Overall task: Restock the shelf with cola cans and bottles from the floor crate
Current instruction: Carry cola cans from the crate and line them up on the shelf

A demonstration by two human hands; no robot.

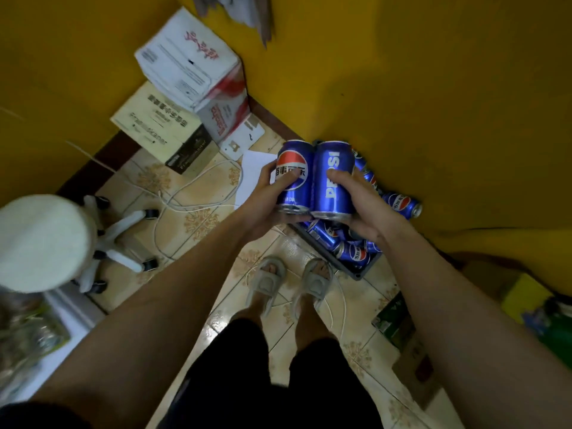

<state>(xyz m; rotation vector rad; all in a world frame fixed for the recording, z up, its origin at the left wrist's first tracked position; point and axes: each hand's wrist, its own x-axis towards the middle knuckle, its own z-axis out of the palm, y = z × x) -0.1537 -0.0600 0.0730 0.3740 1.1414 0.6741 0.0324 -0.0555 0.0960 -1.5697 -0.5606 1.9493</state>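
Two blue cola cans in our hands, above the floor crate.

Our left hand (266,196) wraps the left can (292,178), thumb across its logo; our right hand (360,205) grips the right can (334,181), thumb pressed on its lettering. The cans touch side by side. Beneath them the dark crate (356,270) sits on the tiled floor (192,193) against the yellow wall (433,88), more cans (353,252) piled inside; one loose can (402,204) lies by the wall.

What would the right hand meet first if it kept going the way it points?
Probably the yellow wall. The right hand, holding a can, points up and away over the crate; depth is unclear.
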